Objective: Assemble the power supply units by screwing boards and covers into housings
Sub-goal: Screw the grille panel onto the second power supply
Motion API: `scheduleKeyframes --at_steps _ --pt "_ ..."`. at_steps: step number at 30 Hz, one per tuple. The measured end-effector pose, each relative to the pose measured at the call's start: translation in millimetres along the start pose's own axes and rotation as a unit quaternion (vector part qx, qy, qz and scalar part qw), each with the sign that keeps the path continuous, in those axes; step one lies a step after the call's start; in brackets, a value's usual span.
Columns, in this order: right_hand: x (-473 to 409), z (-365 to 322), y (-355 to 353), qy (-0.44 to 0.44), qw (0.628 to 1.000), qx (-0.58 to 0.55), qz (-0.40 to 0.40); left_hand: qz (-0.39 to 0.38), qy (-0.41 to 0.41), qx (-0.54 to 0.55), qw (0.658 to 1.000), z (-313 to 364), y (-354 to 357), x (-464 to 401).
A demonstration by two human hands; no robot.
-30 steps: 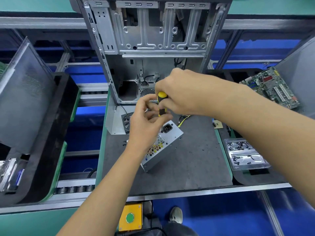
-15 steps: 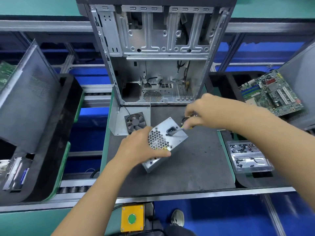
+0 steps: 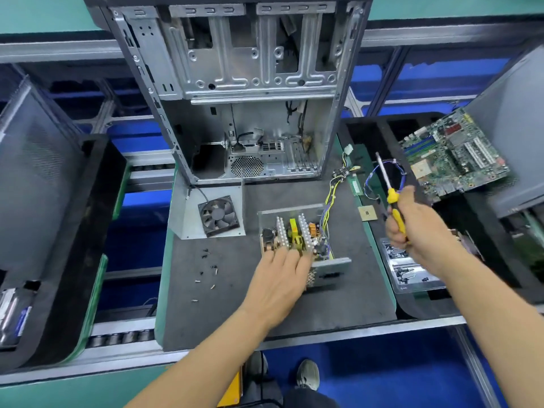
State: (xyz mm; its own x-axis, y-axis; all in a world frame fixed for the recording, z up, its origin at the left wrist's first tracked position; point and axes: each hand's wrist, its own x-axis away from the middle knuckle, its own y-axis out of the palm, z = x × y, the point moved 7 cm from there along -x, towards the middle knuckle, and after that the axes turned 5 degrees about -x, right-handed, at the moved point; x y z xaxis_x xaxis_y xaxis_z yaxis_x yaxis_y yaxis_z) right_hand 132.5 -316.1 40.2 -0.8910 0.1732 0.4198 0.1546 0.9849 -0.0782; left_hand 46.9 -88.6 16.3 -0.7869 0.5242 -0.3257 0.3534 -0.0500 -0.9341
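Observation:
The power supply unit (image 3: 297,231) lies on the dark mat (image 3: 235,307) with its open side up, showing heat sinks, a yellow transformer and a bundle of coloured wires. My left hand (image 3: 279,278) rests on its near edge with straight fingers touching the board. To the right, my right hand (image 3: 418,228) grips a yellow-handled screwdriver (image 3: 391,195), shaft pointing up and away. A panel with a black fan (image 3: 217,214) lies left of the unit. Several loose screws (image 3: 209,269) are scattered on the mat.
An open metal computer case (image 3: 250,92) stands upright behind the mat. A green motherboard (image 3: 453,154) leans at the right. A clear plastic tray of screws (image 3: 409,269) sits below my right hand. A small CPU chip (image 3: 367,213) lies nearby. Dark foam trays flank both sides.
The power supply was turned from its vented end facing up to lie with the open board side up. My right hand carried the screwdriver off to the right and raised it.

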Motion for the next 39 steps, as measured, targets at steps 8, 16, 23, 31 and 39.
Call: scheduleKeyframes --at_steps 8,16,23,31,39 --pt "12 56 26 -0.004 0.992 0.120 -0.026 0.097 -0.112 0.162 0.976 -63 -13 20" --pt "17 58 29 -0.003 0.995 0.103 -0.016 -0.339 -0.206 0.089 0.913 -213 92 -4" --pt "24 42 36 -0.023 0.995 0.097 -0.030 -0.171 -0.289 0.230 0.914 -231 61 -12" --pt "72 -56 126 -0.226 0.951 0.130 -0.165 0.084 -0.409 0.802 0.427 -164 -57 -11" --pt "65 -71 130 -0.281 0.876 0.347 -0.181 -0.081 -0.400 0.781 0.472 -88 -42 -22"
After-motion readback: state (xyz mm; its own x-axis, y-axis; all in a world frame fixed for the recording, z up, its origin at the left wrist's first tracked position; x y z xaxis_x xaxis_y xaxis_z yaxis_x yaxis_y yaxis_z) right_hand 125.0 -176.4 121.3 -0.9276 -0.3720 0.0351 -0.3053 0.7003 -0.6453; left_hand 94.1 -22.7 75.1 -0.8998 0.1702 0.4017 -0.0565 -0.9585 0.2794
